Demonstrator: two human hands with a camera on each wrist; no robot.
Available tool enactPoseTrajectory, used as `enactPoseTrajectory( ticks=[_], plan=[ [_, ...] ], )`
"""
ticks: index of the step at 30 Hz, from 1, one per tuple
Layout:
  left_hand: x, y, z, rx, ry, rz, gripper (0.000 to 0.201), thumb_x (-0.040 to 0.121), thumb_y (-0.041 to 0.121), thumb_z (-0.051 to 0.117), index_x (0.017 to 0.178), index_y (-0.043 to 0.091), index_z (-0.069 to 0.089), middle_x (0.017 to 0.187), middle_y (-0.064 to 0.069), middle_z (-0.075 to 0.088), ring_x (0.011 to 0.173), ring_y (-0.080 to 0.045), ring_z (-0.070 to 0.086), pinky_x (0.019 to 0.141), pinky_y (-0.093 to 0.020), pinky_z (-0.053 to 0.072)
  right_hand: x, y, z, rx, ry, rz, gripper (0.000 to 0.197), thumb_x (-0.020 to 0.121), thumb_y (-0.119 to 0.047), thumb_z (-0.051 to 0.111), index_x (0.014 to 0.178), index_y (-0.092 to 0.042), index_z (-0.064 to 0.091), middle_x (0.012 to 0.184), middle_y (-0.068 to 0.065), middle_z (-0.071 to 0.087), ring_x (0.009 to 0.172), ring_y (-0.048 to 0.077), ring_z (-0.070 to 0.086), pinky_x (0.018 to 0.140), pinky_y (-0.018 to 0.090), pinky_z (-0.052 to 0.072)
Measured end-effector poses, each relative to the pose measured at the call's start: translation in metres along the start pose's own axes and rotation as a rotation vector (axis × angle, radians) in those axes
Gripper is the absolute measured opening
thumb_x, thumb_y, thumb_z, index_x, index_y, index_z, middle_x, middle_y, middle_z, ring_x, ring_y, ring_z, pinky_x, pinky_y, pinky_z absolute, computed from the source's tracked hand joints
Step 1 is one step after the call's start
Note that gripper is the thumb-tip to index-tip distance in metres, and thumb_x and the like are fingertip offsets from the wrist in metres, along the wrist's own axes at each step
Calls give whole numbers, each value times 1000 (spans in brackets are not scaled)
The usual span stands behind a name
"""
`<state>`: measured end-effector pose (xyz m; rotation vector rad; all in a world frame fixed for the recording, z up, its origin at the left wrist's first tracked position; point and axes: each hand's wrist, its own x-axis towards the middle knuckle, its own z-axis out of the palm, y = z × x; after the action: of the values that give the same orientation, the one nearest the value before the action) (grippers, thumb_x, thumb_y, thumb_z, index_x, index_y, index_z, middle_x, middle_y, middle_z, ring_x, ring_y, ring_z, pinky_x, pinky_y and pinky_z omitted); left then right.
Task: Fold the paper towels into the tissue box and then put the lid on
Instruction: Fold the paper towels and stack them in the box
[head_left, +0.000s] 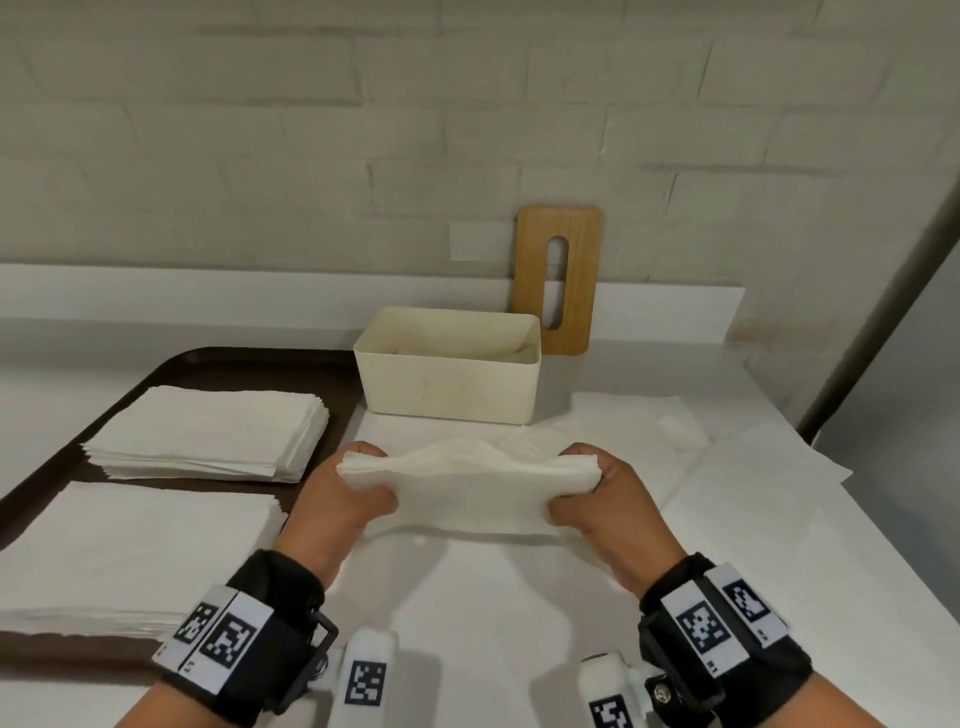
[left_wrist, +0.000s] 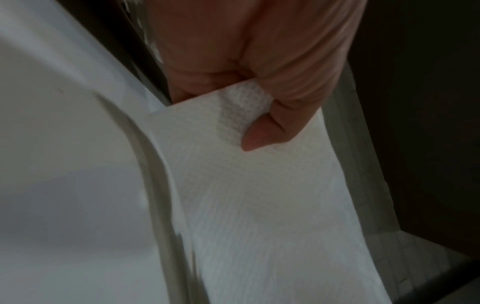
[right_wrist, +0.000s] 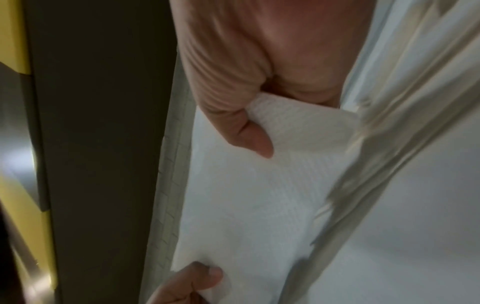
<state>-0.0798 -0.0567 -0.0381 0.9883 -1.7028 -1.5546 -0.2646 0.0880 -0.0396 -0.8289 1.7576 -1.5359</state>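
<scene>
A folded bundle of white paper towels hangs above the counter between both hands. My left hand pinches its left end, thumb on top; my right hand pinches its right end. Up close, the left thumb presses on the towel, and the right thumb presses on the towel. The cream tissue box stands open just behind the bundle, with some paper inside. Its wooden lid with a slot leans upright against the wall behind the box's right end.
Two stacks of flat paper towels lie on a dark tray at the left. Loose unfolded towels lie on the white counter right of the box. A brick wall backs the counter.
</scene>
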Motion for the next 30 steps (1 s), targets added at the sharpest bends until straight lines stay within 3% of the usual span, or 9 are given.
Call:
enactPoseTrajectory(
  ticks=[4, 6, 8, 11, 15, 20, 22, 24, 30],
  plan=[
    [1, -10, -5, 154, -108, -102, 34, 78, -7, 57, 104, 15, 59, 98, -8, 65, 97, -27, 60, 76, -30, 47, 4, 11, -2, -218, -25, 87, 28, 66, 11, 62, 79, -14, 64, 75, 8, 65, 68, 27, 62, 52, 31, 50],
    [6, -4, -6, 223, -113, -87, 34, 85, -4, 50, 106, 22, 58, 103, -3, 66, 100, -22, 60, 83, -33, 47, 9, 8, -3, -343, 15, 82, 27, 69, 3, 70, 94, -8, 67, 94, 11, 71, 89, 29, 67, 80, 43, 56],
    [17, 14, -8, 262, -115, -25, 31, 86, -2, 51, 103, 23, 57, 101, -2, 66, 96, -19, 62, 87, -37, 49, 14, -11, -6, -372, 58, 39, 30, 72, -4, 75, 101, -6, 68, 101, 10, 71, 95, 26, 67, 89, 43, 53],
    [47, 49, -11, 341, 18, 116, 32, 82, 3, 63, 109, 12, 47, 94, -4, 64, 85, -20, 62, 81, -39, 52, 28, -54, -12, -275, 69, -92, 24, 77, -5, 72, 99, -11, 66, 104, 7, 69, 91, 21, 66, 80, 36, 55],
    [88, 96, -10, 279, 212, 277, 46, 79, 1, 68, 104, 17, 33, 76, 1, 51, 67, -19, 53, 61, -28, 45, 74, -93, -15, -254, 220, -221, 30, 74, -10, 75, 92, -15, 51, 103, 9, 65, 94, 25, 64, 83, 46, 55],
    [143, 115, -8, 574, 268, 419, 14, 83, 2, 61, 75, 13, 59, 78, 1, 61, 75, -19, 57, 55, -8, 37, 132, -109, -5, -275, 339, -354, 42, 72, -8, 75, 68, -22, 36, 72, -5, 46, 66, 12, 48, 56, 21, 41],
    [163, 109, -5, 685, 235, 375, 17, 87, 1, 53, 94, 6, 68, 107, -9, 66, 100, -26, 59, 72, -13, 38, 153, -103, -1, -358, 346, -378, 39, 74, -8, 73, 66, -22, 38, 70, -7, 45, 65, 11, 46, 51, 12, 37],
    [180, 98, 0, 828, 151, 271, 30, 89, 0, 46, 111, 9, 65, 128, -9, 57, 116, -26, 53, 89, -22, 38, 171, -93, 2, -512, 318, -321, 26, 78, -11, 71, 71, -19, 46, 73, -6, 50, 72, 16, 52, 58, 17, 40],
    [209, 65, 12, 1267, -100, -5, 45, 92, 4, 36, 133, 17, 48, 145, -6, 39, 134, -26, 36, 113, -44, 26, 198, -65, 12, -1054, 122, -136, 12, 87, -23, 55, 96, -24, 64, 107, -3, 64, 104, 22, 60, 79, 27, 37]
  ],
)
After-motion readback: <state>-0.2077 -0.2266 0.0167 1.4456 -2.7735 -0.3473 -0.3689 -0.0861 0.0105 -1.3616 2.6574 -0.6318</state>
